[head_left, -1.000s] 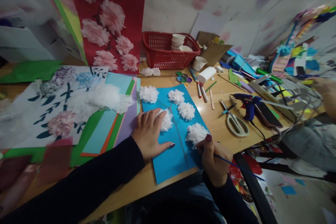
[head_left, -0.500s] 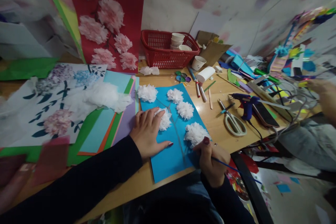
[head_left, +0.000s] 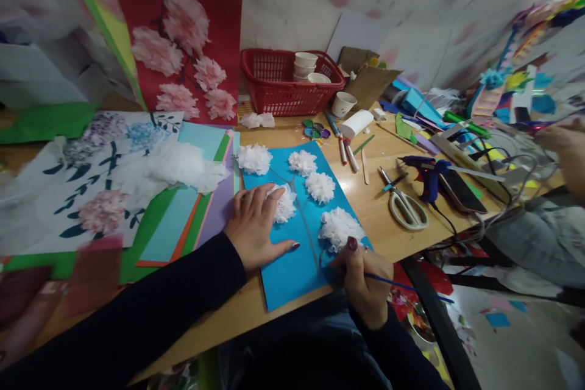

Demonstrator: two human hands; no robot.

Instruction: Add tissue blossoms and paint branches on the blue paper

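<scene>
The tip of the slim blue-handled brush [head_left: 406, 286] is hard to make out: a short dark curve shows just left of the right hand's fingertips, and I cannot tell whether it is the tip or a painted line. The right hand [head_left: 369, 283] grips the brush between thumb and curled fingers, covering the lower right part of the blue rectangular sheet [head_left: 292, 277]. The left hand [head_left: 256, 228] presses flat with fingers spread, over the sheet's left edge, its fingertips partly hiding a white ruffled paper flower [head_left: 284, 206]. A larger white crumpled-paper bloom [head_left: 338, 228] sits just above the right thumb, its lower edge partly covered. Grey-brown painted branches [head_left: 305, 219] run between the two hands. At the right border, another person's hand [head_left: 564, 146] is cut off; a blurred hand [head_left: 30, 317] at lower left is also cropped.

Compared with the earlier frame, the right fingers have slid slightly down and left relative to the bloom, while the left hand has kept its place on the sheet.
</scene>
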